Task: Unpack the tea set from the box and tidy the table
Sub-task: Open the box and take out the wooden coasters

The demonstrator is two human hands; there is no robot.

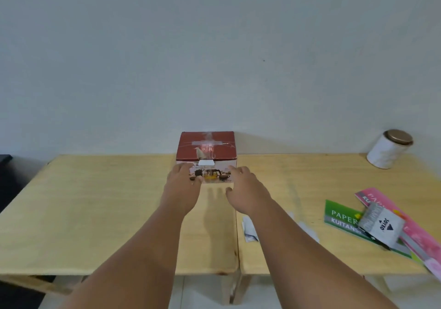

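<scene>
Both arms reach forward; the left hand (185, 180) and right hand (245, 187) flank the box (207, 149), fingers spread and holding nothing. It sits closed, just ahead of the fingertips, the left hand slightly nearer.

On the green booklet (343, 215) at the right of the worktop (95, 201), "PAPER" is printed in white, with "KUITANSI" partly legible on a grey band beneath it. The brand "JOYKO" is read upside down on the grey-white pack (381, 225) lying across that booklet; a second word along its edge is too blurred to make out. On the pink booklet (391, 203), only "PAP" can be read. Chinese characters are seen on the red box (207, 145), too blurred to be read.
</scene>
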